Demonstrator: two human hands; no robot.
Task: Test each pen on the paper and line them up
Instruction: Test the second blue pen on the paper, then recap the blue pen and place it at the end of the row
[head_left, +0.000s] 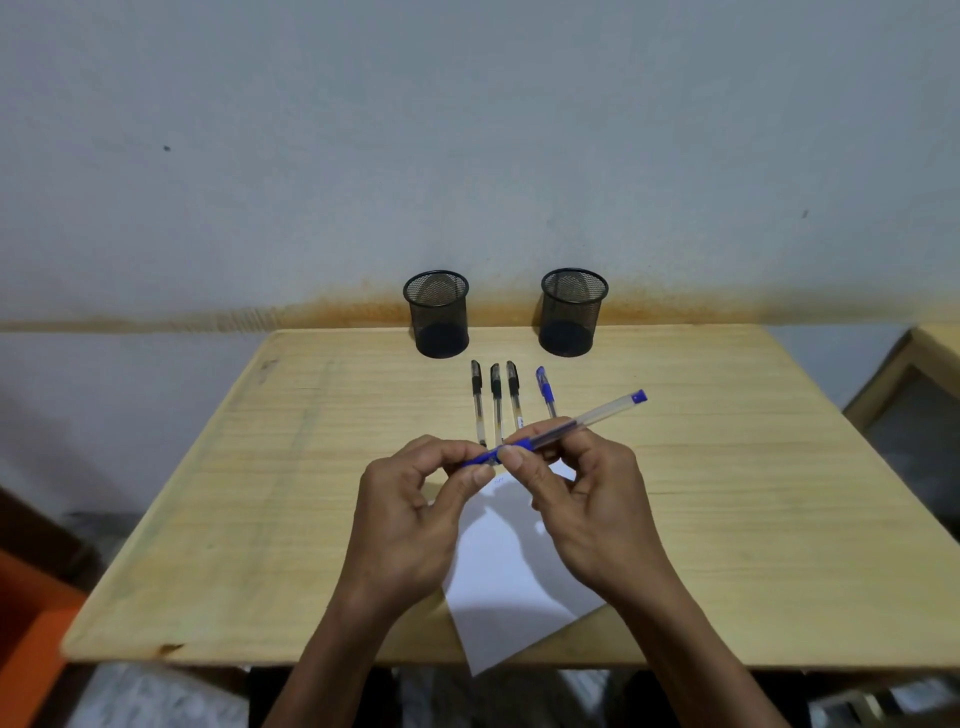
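Two bare hands meet above a wooden desk (260, 493), holding one blue pen (571, 423) between them. Nearest the viewer, a white sheet of paper (509, 582) lies on the desk at an angle, one corner poking past the near edge; a faint small mark shows near its far end. Above the paper, the left hand (410, 514) has its fingers curled, thumb and forefinger pinching the blue front end of the pen. The right hand (587, 499) grips the pen's clear barrel just beside it, thumb pressed on top, fingers wrapped behind. The pen is held off the desk, slanting up and away to the right, its blue end plug pointing toward the far right. Whether the left fingers hold a cap or the pen's grip cannot be told. Just beyond the hands, four pens lie on the desk in a row, pointing away from the viewer: three black pens (496, 397) close together, side by side, and a second blue pen (545, 395) a little to their right, its near end hidden behind the held pen. Farther back, near the desk's far edge, stand two black mesh pen cups (439, 312), upright and well apart. Behind them rises a pale grey wall (467, 130) with a rust-coloured stain along desk level.
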